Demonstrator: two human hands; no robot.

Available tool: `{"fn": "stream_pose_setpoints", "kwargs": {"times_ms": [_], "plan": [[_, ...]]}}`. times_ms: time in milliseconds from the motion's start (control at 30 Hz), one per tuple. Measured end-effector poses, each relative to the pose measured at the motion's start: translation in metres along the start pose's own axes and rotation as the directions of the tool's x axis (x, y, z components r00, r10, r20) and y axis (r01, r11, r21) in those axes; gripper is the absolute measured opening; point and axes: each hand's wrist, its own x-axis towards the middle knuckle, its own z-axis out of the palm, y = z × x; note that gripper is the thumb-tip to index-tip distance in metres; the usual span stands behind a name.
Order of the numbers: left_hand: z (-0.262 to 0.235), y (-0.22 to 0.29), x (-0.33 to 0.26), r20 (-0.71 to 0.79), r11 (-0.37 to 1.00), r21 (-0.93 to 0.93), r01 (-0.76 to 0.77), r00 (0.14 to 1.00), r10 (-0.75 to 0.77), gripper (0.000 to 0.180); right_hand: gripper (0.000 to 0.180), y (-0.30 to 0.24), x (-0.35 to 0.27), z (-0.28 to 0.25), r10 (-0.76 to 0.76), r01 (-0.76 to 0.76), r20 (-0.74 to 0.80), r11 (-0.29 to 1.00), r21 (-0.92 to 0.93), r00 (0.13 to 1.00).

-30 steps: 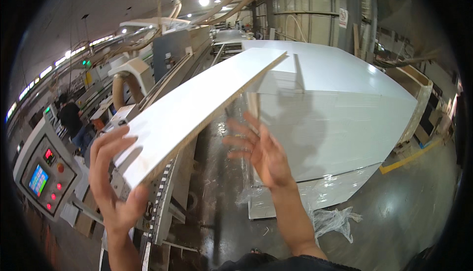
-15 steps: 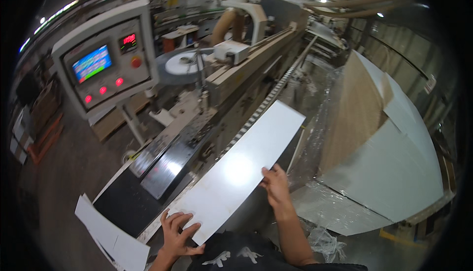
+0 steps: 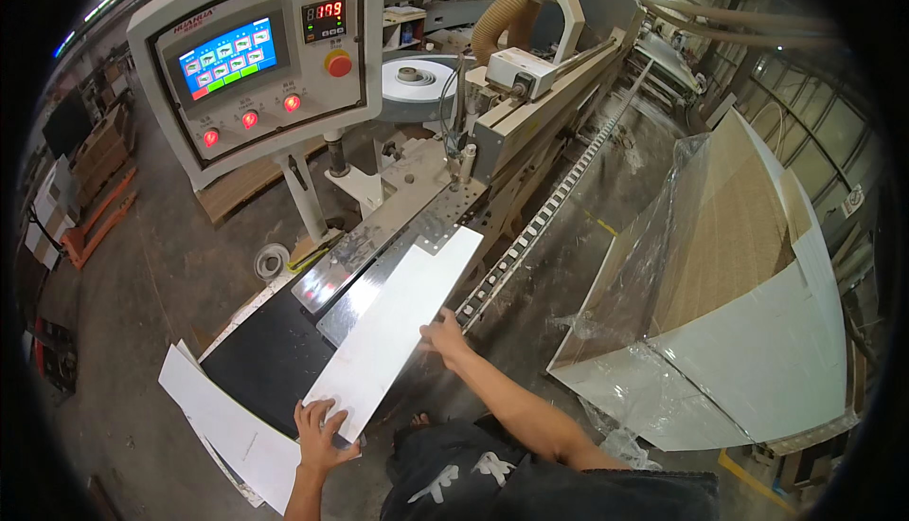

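A long white panel (image 3: 393, 317) slants away from me across the machine's metal infeed plate (image 3: 352, 305). My left hand (image 3: 322, 431) grips its near end, fingers spread on top and thumb at the short edge. Partway along the right long edge, my right hand (image 3: 442, 336) pinches the panel, its thumb underneath or hidden. The panel's far end reaches the perforated metal guide (image 3: 445, 218). Left of the plate lies a black table surface (image 3: 270, 369).
A control box (image 3: 256, 66) with lit screen and buttons stands at left. White boards (image 3: 237, 431) lie at lower left. A chain conveyor track (image 3: 544, 223) runs away along the machine. Plastic-wrapped white panels (image 3: 757, 341) are stacked at right; an orange pallet jack (image 3: 99, 223) is at far left.
Both hands have carried the white panel leftward, from over the conveyor track onto the infeed plate. My view has shifted too, and the control box appears larger.
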Motion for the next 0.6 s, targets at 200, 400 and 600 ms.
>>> {"fn": "stream_pose_setpoints", "kwargs": {"times_ms": [200, 400, 600], "plan": [[0.013, -0.017, 0.029, 0.017, 0.990, 0.042, 0.136, 0.991, -0.136, 0.065, 0.118, -0.002, 0.060, 0.008, -0.068, 0.081, 0.085, 0.982, -0.169, 0.994], [0.032, -0.023, 0.049, -0.045, 0.920, 0.045, 0.389, 0.921, -0.387, 0.060, 0.112, -0.006, 0.079, 0.006, -0.117, 0.136, 0.086, 0.954, -0.268, 0.989], [0.050, -0.011, 0.029, -0.031, 0.902, 0.202, 0.381, 0.923, -0.383, 0.050, 0.108, -0.018, 0.081, 0.009, -0.080, 0.138, 0.150, 0.894, -0.426, 0.985]]}}
